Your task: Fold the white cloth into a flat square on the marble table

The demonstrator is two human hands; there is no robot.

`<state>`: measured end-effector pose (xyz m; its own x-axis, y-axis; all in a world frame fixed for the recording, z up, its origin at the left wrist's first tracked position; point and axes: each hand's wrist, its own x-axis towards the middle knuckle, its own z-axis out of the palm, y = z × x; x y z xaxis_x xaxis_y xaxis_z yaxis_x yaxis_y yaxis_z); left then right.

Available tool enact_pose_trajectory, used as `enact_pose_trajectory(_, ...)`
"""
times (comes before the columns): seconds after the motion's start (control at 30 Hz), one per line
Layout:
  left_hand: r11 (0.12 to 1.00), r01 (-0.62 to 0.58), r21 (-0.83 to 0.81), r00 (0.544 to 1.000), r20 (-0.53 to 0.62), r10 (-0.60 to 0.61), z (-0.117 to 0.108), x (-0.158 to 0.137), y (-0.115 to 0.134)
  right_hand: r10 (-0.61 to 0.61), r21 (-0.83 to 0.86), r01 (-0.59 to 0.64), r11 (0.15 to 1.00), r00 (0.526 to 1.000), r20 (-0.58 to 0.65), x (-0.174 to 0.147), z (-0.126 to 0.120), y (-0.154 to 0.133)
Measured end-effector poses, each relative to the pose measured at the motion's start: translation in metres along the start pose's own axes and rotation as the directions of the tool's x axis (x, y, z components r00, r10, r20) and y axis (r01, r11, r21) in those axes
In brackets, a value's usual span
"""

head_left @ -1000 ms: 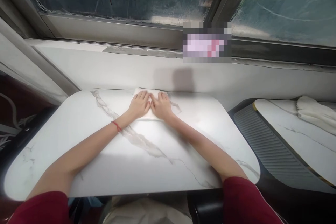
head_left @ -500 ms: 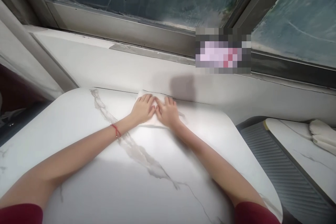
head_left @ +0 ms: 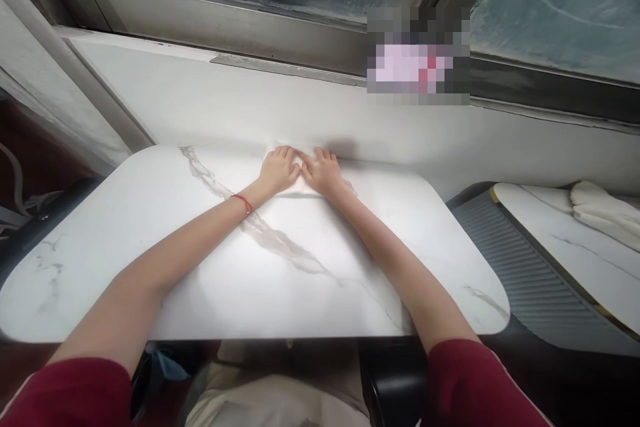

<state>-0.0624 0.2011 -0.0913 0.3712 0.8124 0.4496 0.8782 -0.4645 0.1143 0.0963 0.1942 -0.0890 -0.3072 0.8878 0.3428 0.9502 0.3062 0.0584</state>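
Near the far edge of a white marble-patterned table (head_left: 210,260), both hands lie palm down on a white cloth (head_left: 300,189). It looks folded, and my hands hide most of it. My left hand (head_left: 278,169), with a red string bracelet (head_left: 243,203) on its wrist, presses on the cloth's left part with its fingers laid out flat. My right hand (head_left: 323,172) rests flat on the right part, its fingers pointing to the wall. The two thumbs and index fingers almost meet in the middle.
A white wall (head_left: 200,103) rises right behind the table, with a window frame (head_left: 200,20) above it. A blurred-out item (head_left: 410,67) is on the sill. To the right stands another marble-patterned table (head_left: 550,227) with a ribbed grey side and a cream cloth (head_left: 605,210) on top.
The view has tilted down, so the table's near edge and my lap now show. Both hands stay flat on the cloth by the far edge, with little visible movement across the table.
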Motion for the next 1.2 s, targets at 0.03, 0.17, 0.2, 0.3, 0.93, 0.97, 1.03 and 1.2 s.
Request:
enact_pose_trajectory(0.03,1.000,0.010,0.006,1.000,0.010,-0.010,0.000,0.001,0.001,0.007,-0.001,-0.007,1.000,1.000,0.003,0.001,0.000,0.000)
enact_pose_trajectory(0.17,0.999,0.024,0.027,0.999,0.027,-0.025,-0.002,0.001,0.005,0.030,-0.027,-0.029,0.999,0.999,0.030,-0.003,-0.001,-0.002)
enact_pose_trajectory(0.2,0.999,0.026,0.031,0.999,0.034,-0.027,-0.003,-0.001,0.006,0.037,-0.034,-0.035,0.999,0.998,0.044,-0.006,-0.003,-0.004)
enact_pose_trajectory(0.3,0.999,0.007,0.054,0.997,0.076,-0.011,-0.010,-0.014,0.016,0.044,-0.043,-0.040,0.998,0.995,0.095,-0.023,-0.012,-0.010)
enact_pose_trajectory(0.93,0.938,-0.346,0.010,0.907,0.259,0.331,-0.058,-0.136,0.137,-0.014,-0.138,0.020,0.990,0.999,0.048,-0.217,-0.070,-0.002)
enact_pose_trajectory(0.97,0.944,-0.329,0.004,0.913,0.257,0.317,-0.051,-0.124,0.137,0.003,-0.137,0.005,0.991,0.998,0.057,-0.206,-0.066,0.006)
enact_pose_trajectory(1.03,0.957,-0.289,0.004,0.928,0.246,0.279,-0.037,-0.096,0.137,0.039,-0.131,-0.027,0.991,0.995,0.089,-0.181,-0.058,0.023)
enact_pose_trajectory(1.2,0.988,-0.154,-0.009,0.959,0.240,0.152,-0.005,-0.025,0.131,0.106,-0.113,-0.089,0.990,0.981,0.162,-0.113,-0.039,0.061)
